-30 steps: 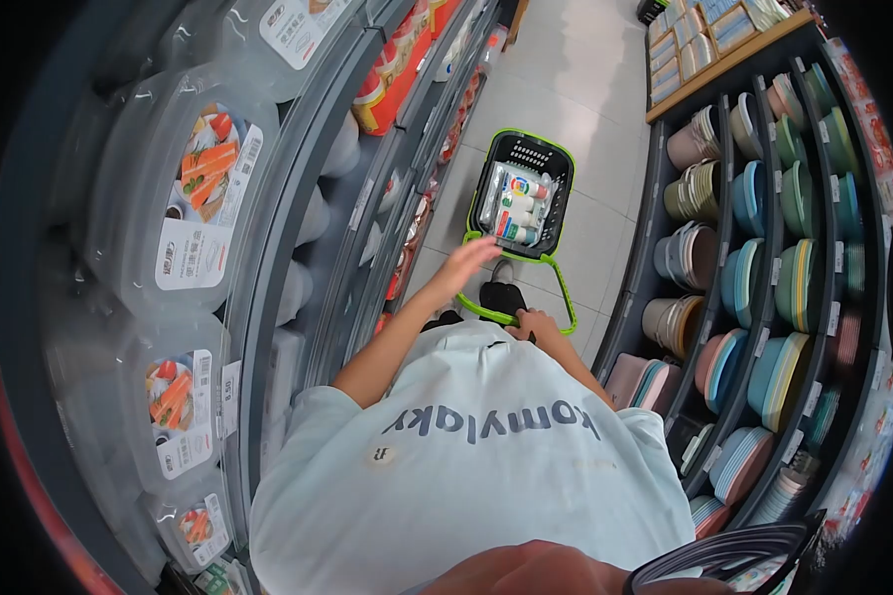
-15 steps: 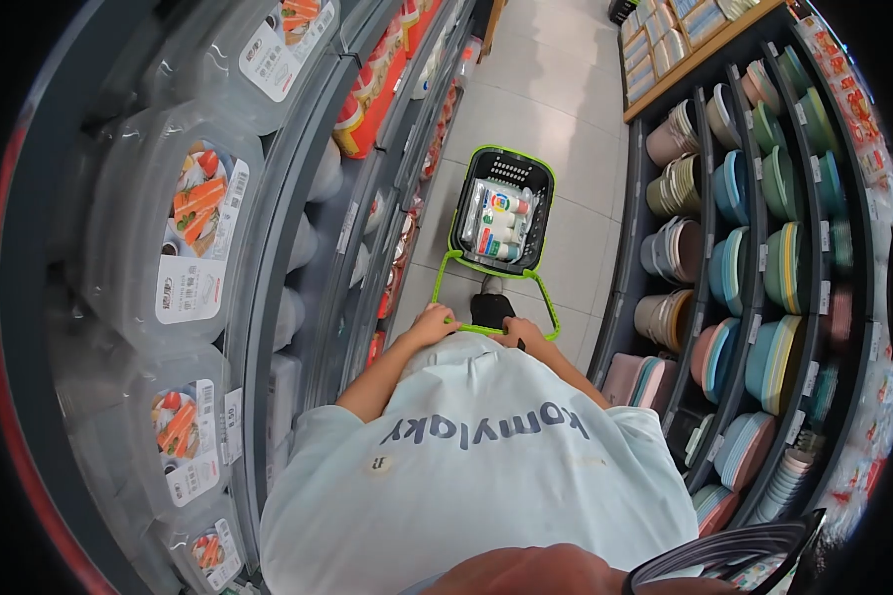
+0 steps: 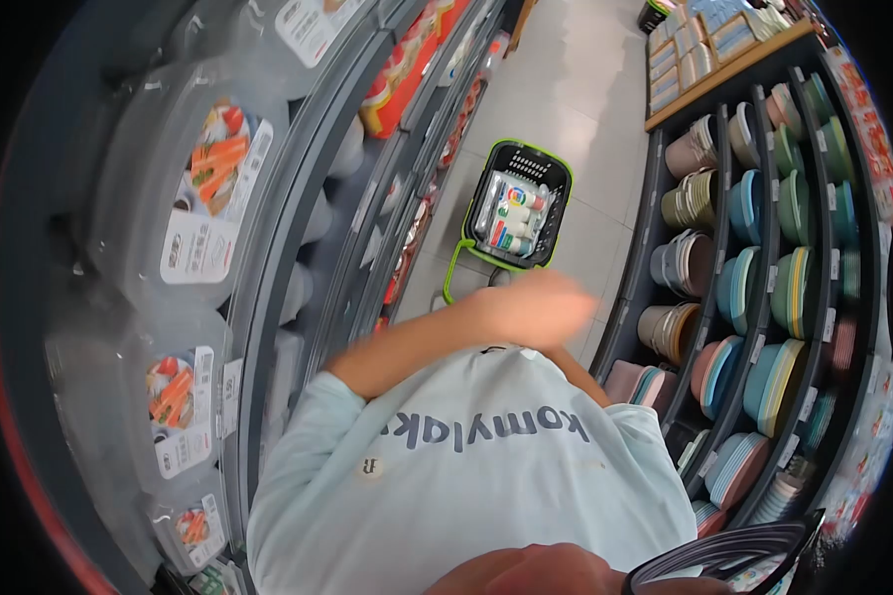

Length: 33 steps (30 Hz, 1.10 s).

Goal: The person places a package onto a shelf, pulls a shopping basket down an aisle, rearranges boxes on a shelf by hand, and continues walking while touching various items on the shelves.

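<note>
My left hand (image 3: 541,307) is smeared by motion and reaches across in front of my body, over the right one. It covers my right hand; only the right forearm (image 3: 577,377) shows behind it. Beyond the hands is a black shopping basket (image 3: 558,213) with a green rim. Its green handle (image 3: 452,273) is visible on the left side, while the rest is hidden behind my left arm. Inside the basket lies a plastic-wrapped pack (image 3: 511,213) with several white cylindrical items.
On the left, a shelf holds clear plastic food boxes (image 3: 198,188) with printed labels. The right shelf carries stacked buckets (image 3: 680,258) and coloured basins (image 3: 744,198). Between them runs a tiled aisle floor (image 3: 566,109). A wooden-framed display (image 3: 704,59) stands at the far right.
My left hand has left the basket handle and swung right, across my right hand. The basket appears slightly farther right in view, and the shelves have shifted with the camera.
</note>
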Available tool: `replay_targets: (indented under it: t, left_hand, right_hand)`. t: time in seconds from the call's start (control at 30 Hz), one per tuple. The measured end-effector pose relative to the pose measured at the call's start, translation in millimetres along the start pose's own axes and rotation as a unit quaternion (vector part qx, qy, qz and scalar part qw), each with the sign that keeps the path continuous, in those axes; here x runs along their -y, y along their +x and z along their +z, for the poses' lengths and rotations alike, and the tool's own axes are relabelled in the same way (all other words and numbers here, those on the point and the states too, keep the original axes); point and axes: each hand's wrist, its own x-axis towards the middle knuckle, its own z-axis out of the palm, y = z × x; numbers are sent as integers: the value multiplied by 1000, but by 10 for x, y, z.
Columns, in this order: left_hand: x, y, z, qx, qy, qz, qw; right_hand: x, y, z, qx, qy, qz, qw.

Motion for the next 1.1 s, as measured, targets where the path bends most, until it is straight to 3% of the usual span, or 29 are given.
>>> replay_targets:
  t: [0.03,0.07,0.13,0.17,0.2,0.27,0.3,0.5,0.57,0.7,0.8,0.97,1.03,1.07,1.1]
  left_hand:
    - [-623,-37,-568,-15,-66,39,997]
    - [-1080,-57,-1074,89,-84,82,989]
    - [-1551,-88,-1327,125,50,288,948]
    - [-1726,-98,-1502,156,73,355,919]
    - [-1787,-105,-1490,157,67,356,919]
    - [-1951,-60,-1462,186,28,222,957]
    - [-1907,-147,-1266,95,34,239,966]
    - [-1814,-351,-1270,83,-28,254,963]
    - [-1793,-446,-1180,-85,115,227,963]
    - [-1671,-600,-1150,-144,143,195,960]
    - [-1575,-650,-1053,-300,180,166,922]
    - [-1302,-1054,-1111,-265,145,82,950]
    - [-837,-870,-896,-227,44,83,969]
    - [-501,-767,-694,-164,24,25,986]
    - [-114,-573,-343,-183,-39,-37,982]
  right_hand:
    - [94,-85,-93,13,-12,21,1000]
    - [239,-160,-236,23,-21,43,999]
    - [409,-187,-386,39,-42,86,995]
    - [385,-171,-363,36,-34,86,995]
    - [390,-189,-338,26,-22,85,996]
    - [314,-250,-444,-7,-11,89,996]
    - [399,-321,-396,-11,-5,89,996]
    - [483,-364,-479,18,10,120,993]
    - [923,-540,-857,3,2,110,994]
    - [715,-412,-692,45,3,126,991]
    - [711,-417,-676,37,2,120,992]
    - [420,-329,-427,15,-11,97,995]
    - [399,-308,-398,10,3,99,995]
    - [384,-347,-366,-6,12,92,996]
    - [371,-377,-351,-23,20,84,996]
